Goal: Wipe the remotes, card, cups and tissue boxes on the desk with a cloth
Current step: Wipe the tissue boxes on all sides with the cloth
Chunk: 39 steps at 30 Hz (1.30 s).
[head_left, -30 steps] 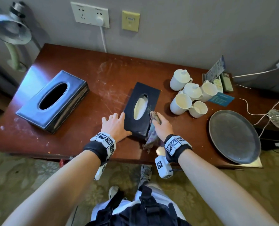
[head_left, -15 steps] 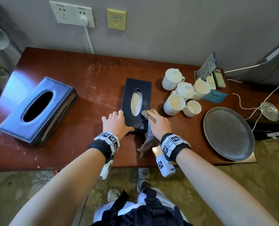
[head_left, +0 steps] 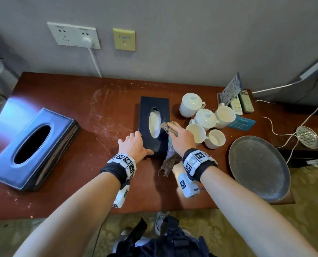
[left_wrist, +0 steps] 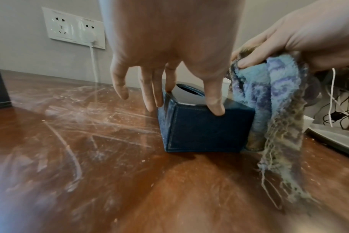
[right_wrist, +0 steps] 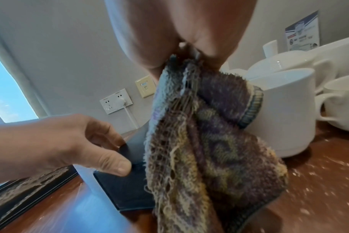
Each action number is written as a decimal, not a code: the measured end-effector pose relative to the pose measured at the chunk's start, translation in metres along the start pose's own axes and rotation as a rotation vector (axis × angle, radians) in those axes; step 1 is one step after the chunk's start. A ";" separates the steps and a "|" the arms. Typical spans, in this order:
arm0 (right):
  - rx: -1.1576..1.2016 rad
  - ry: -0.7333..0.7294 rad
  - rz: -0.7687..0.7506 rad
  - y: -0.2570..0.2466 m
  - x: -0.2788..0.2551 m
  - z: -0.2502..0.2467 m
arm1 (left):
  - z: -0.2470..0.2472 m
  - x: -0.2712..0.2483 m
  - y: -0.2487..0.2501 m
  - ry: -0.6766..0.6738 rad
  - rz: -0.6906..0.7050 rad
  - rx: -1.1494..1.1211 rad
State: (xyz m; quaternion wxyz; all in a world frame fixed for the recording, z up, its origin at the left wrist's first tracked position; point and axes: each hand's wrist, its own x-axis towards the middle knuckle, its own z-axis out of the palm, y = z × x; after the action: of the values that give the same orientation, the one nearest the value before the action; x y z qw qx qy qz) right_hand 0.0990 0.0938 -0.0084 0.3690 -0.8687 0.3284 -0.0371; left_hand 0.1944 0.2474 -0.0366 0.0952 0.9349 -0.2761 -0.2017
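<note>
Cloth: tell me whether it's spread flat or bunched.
Bunched: the right hand grips the cloth at its top, the rest hanging in folds.

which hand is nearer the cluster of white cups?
Right. The right hand, gripping the cloth, is on the small tissue box right beside the cups. The left hand steadies the box's far side from them.

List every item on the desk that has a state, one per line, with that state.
Small tissue box: upright, steadied by left hand.
Cloth: gripped by right hand, on the box top, tail hanging down.
Large tissue box: untouched, slot dark.
Cups: clustered, two lidded, three open.
Remotes: lying flat.
Metal plate: overhangs desk edge.
</note>
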 end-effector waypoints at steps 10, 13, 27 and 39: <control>-0.002 -0.024 0.005 -0.009 0.045 -0.018 | -0.010 0.044 0.014 0.000 -0.056 -0.060; 0.010 -0.025 0.012 -0.008 0.056 -0.022 | -0.013 0.056 0.018 0.008 -0.070 -0.091; 0.048 -0.008 0.006 -0.018 0.066 -0.028 | -0.020 0.057 0.012 0.009 -0.042 -0.269; 0.385 -0.048 0.016 -0.069 0.022 0.004 | -0.050 -0.015 -0.015 -0.094 0.114 -0.918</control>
State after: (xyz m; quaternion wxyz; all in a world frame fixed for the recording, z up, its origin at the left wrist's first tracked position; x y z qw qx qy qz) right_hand 0.1549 0.1179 0.0305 0.5364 -0.7800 0.3134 -0.0752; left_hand 0.2113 0.2712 0.0085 0.4977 0.7690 -0.2134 -0.3397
